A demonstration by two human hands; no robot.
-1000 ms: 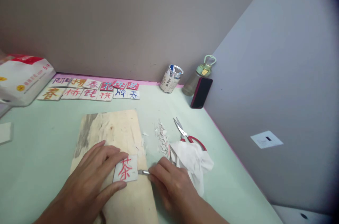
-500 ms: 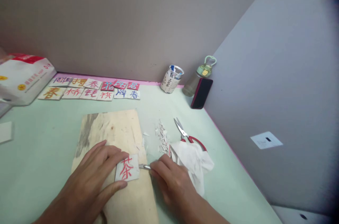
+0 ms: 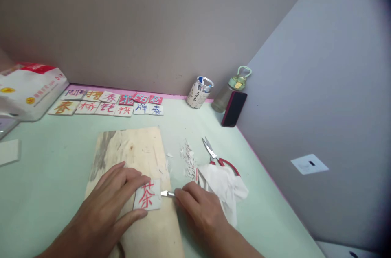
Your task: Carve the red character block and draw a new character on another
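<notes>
A small white tile with a red character (image 3: 148, 196) lies on the wooden board (image 3: 143, 144). My left hand (image 3: 111, 205) grips the tile by its left side, fingers along the top edge and thumb at the bottom edge. In my right hand (image 3: 201, 209) is a craft knife (image 3: 168, 194), its blade pointing left at the tile's right edge. The fingers are closed round the handle. Whether the blade touches the tile cannot be made out.
Scraps (image 3: 188, 160), red-handled scissors (image 3: 215, 154) and a crumpled white cloth (image 3: 224, 186) lie right of the board. Behind stand a can (image 3: 198, 94), a bottle (image 3: 221, 97) and a phone (image 3: 234, 109). Painted tiles (image 3: 105, 107) and a white-red bag (image 3: 33, 91) are back left.
The whole view has shifted slightly, so things appear a little further right. The knife blade now shows more clearly beside the tile. Both hands keep their holds.
</notes>
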